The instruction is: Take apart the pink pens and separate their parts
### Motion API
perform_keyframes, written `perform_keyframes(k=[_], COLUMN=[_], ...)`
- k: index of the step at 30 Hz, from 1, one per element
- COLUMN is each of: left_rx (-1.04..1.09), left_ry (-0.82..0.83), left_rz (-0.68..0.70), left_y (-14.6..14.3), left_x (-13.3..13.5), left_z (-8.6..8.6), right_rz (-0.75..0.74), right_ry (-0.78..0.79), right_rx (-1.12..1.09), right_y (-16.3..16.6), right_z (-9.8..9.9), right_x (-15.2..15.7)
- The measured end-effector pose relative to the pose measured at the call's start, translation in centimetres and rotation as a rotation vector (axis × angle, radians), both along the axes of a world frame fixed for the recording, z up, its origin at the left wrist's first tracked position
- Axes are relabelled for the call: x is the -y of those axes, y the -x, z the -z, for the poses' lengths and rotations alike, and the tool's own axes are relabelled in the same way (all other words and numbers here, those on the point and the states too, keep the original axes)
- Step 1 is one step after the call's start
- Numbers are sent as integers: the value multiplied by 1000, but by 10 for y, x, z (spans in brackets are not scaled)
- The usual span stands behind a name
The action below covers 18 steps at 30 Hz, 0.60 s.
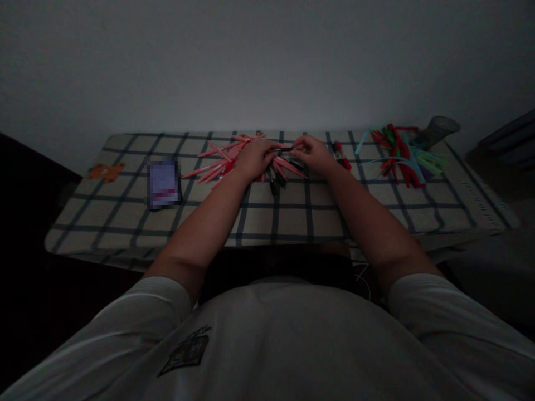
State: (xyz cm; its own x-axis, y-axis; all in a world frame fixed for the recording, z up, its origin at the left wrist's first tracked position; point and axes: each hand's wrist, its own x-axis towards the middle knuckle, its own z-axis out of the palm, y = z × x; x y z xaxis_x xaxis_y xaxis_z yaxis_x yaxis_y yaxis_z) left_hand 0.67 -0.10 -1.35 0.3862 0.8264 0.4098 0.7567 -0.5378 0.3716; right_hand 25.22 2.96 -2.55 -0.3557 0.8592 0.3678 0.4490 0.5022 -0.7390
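Note:
Both my hands rest over a heap of pink pens (217,159) at the middle of a checked tablecloth (292,217). My left hand (254,159) and my right hand (314,154) are both closed, and each pinches one end of a thin dark pen (283,149) held level between them. Several dark pens (276,181) lie just under my hands. A red pen (343,157) lies to the right of my right hand.
A phone (163,183) lies at the left of the table, an orange bear-shaped cutout (106,171) further left. A pile of red, green and blue pieces (403,156) and a clear cup (438,129) sit at the far right. A wall stands behind.

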Motion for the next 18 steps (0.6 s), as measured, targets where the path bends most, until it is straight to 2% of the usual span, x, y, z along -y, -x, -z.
perform_keyframes(k=[8,18], left_rx=[-2,-23], left_ry=[10,0], left_rz=[3,40], left_y=[0,1], left_x=[2,2], left_z=[-1,0], right_rz=[27,-28], right_ry=[-33,-15], right_rx=[59,139], right_y=[1,0], right_z=[-3,-2], right_x=[4,-2])
